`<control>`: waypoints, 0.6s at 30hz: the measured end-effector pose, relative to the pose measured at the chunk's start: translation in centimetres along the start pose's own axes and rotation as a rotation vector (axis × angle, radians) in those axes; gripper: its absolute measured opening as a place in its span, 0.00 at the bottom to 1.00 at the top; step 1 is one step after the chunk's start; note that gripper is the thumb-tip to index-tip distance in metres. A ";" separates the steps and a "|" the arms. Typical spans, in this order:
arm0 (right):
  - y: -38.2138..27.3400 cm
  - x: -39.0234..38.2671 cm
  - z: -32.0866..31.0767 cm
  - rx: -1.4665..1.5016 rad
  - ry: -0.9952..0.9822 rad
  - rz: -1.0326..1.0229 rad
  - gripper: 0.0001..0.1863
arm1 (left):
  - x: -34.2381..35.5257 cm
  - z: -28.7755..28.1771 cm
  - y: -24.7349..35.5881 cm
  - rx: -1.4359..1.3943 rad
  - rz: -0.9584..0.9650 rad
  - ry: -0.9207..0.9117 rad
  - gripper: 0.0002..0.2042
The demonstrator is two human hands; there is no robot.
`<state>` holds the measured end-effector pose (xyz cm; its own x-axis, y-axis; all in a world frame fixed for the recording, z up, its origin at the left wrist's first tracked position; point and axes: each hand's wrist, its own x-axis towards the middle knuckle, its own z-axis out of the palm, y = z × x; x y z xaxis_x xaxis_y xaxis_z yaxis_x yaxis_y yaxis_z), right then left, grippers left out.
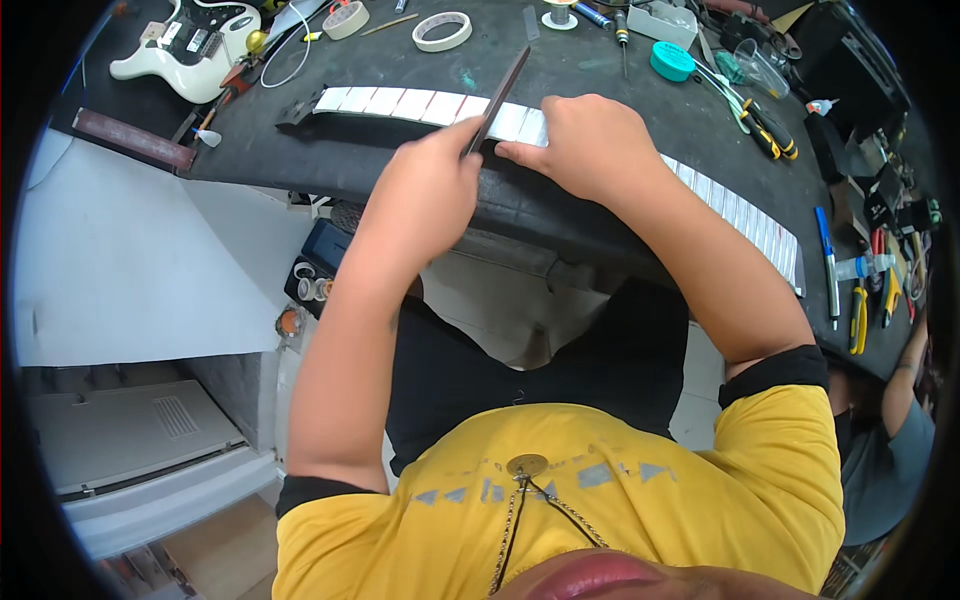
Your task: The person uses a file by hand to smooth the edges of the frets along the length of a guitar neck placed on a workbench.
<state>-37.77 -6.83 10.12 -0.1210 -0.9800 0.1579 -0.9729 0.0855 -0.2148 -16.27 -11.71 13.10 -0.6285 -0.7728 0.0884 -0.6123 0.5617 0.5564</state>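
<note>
A guitar neck [385,103] lies across the bench near its front edge, its fretboard covered in strips of white or silvery tape between the frets. My left hand [425,195] is closed around a dark, flat file [509,80], which slants up and away across the neck. Just right of the file, my right hand [592,148] grips the neck from above, thumb along the near side and fingers over the far side. Its fingertips are partly hidden. The right forearm covers part of the neck, and the taped strips show again beyond it.
Up left sit a white electric guitar body [190,60], tape rolls [442,32] and a reddish-brown bar [133,139]. To the right are a teal round container [671,61], yellow-black handled pliers [768,132] and a blue pen [826,258]. Another person [890,460] is at far right.
</note>
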 end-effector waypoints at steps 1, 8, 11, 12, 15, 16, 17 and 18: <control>0.2 -0.2 -0.3 0.003 -0.020 0.018 0.36 | -2.1 -0.1 0.3 -0.026 -0.031 -0.003 0.23; 0.2 -0.3 0.1 0.021 -0.041 0.029 0.41 | -11.8 -1.1 0.3 0.004 -0.052 0.027 0.26; 0.1 0.0 0.4 0.008 -0.008 0.001 0.37 | -3.6 -1.3 1.3 0.072 -0.055 -0.017 0.20; -0.3 0.0 0.3 0.008 -0.007 -0.003 0.37 | -1.0 -0.7 0.6 0.109 -0.010 0.013 0.20; -0.1 0.3 -0.1 -0.014 -0.040 0.010 0.37 | -0.1 0.1 0.4 0.178 0.050 0.067 0.21; 0.0 0.3 -0.4 -0.006 -0.052 0.024 0.37 | -0.9 0.1 0.7 0.217 0.063 0.085 0.22; 0.4 -0.1 -0.3 0.002 -0.068 0.054 0.37 | -2.5 0.2 0.9 0.210 0.067 0.075 0.22; 0.4 -0.3 -0.2 0.005 -0.068 0.057 0.37 | -5.2 -0.5 1.3 0.190 -0.014 0.037 0.23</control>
<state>-38.18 -6.48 10.15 -0.1620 -0.9836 0.0795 -0.9638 0.1405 -0.2266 -13.60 -7.09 13.75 -0.6031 -0.7894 0.1143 -0.7026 0.5936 0.3925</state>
